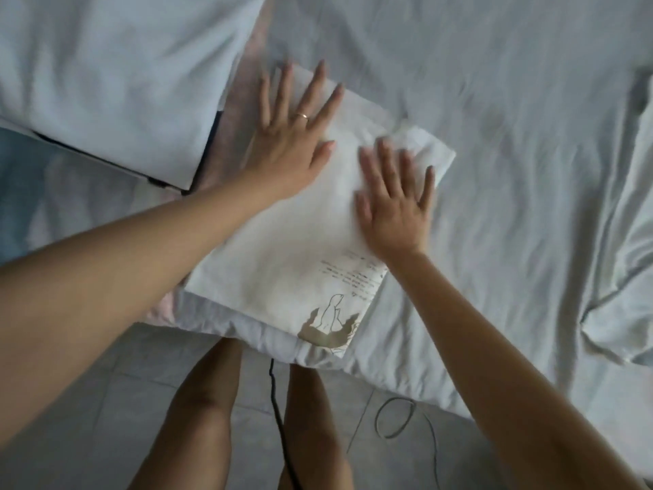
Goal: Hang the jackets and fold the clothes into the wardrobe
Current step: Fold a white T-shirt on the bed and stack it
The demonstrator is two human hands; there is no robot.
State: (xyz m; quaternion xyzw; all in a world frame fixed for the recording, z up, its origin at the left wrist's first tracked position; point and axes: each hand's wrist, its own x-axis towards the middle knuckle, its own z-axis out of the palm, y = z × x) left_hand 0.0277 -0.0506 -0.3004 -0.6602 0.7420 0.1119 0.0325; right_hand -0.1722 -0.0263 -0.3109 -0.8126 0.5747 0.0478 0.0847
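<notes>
A folded white shirt (282,270) with a line drawing and small text printed near its lower right corner lies on the bed (512,136), close to the near edge. My left hand (293,136) lies flat on the shirt's far left part, fingers straight and spread, a ring on one finger. My right hand (395,203) presses flat on the shirt's right side, fingers straight; it looks blurred. Neither hand grips the cloth.
A pale pillow (116,76) lies at the upper left, with pinkish cloth (240,100) between it and the shirt. The rumpled sheet stretches to the right. Below the bed edge are a tiled floor (106,401), my legs, a black cable (279,419) and a thin wire loop (395,417).
</notes>
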